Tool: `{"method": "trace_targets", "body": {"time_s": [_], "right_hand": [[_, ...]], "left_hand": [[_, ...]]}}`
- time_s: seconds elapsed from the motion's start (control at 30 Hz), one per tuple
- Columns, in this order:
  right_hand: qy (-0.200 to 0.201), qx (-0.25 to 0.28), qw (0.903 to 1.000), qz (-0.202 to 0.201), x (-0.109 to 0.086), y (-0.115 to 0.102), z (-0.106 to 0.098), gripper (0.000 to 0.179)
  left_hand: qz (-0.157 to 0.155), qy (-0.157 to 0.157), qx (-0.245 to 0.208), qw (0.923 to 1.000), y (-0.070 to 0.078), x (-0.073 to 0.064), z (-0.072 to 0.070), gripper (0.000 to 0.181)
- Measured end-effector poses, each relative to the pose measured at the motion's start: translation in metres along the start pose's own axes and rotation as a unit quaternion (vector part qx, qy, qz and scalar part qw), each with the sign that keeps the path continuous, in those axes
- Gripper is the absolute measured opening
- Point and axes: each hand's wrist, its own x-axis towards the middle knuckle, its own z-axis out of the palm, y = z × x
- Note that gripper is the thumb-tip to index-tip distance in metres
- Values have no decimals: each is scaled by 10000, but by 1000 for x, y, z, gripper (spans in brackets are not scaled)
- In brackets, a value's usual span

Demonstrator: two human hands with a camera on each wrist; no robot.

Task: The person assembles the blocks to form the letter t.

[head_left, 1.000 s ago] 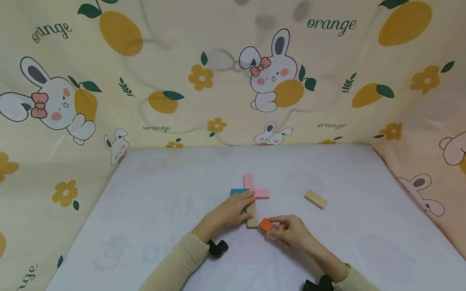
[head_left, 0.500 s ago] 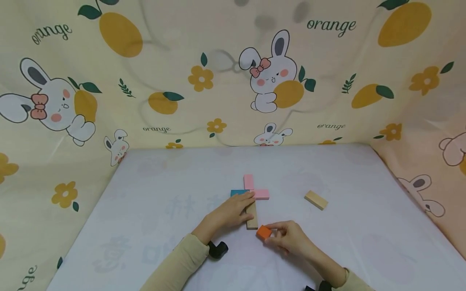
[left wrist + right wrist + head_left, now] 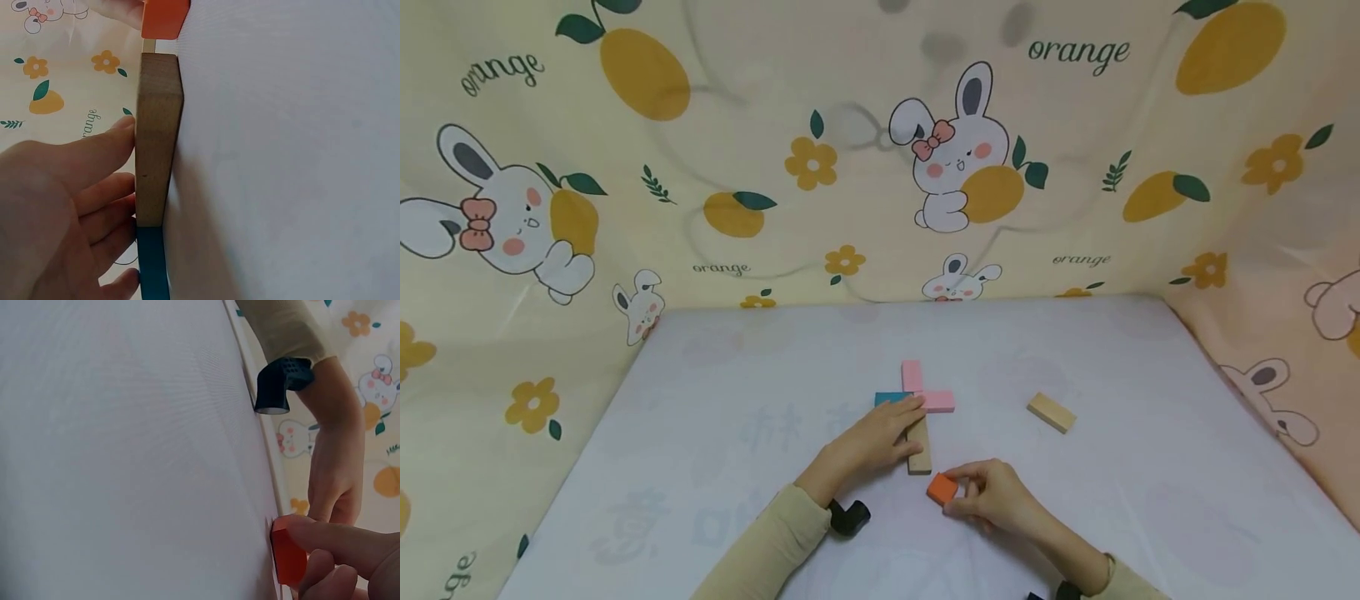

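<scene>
My left hand rests on a long wooden block. In the left wrist view its fingertips touch the top of that wooden block and reach to the blue block. At the far end of the wooden block lie a blue block and two pink blocks, one pointing away and one pointing right. Between thumb and fingers, my right hand pinches an orange block, just nearer to me than the wooden block's near end and apart from it.
A loose wooden block lies at an angle on the right part of the white table. A printed cloth stands behind the table and at its sides. Black wrist cameras sit by both sleeves.
My right hand has drawn the orange block toward me and slightly left, away from the wooden block's side, and turned it a little. My left hand stays in place.
</scene>
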Motion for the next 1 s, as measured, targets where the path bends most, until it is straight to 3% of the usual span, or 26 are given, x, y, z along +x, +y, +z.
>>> {"method": "trace_targets", "body": {"time_s": [0.43,1.0], "right_hand": [[-118,-288,9993,-183,3,0,2,52],[-37,-415,9987,-299,6,-6,5,52]], "left_hand": [[153,156,79,9997,-1,0,5,56],[115,146,58,9998,-2,0,2,57]]}}
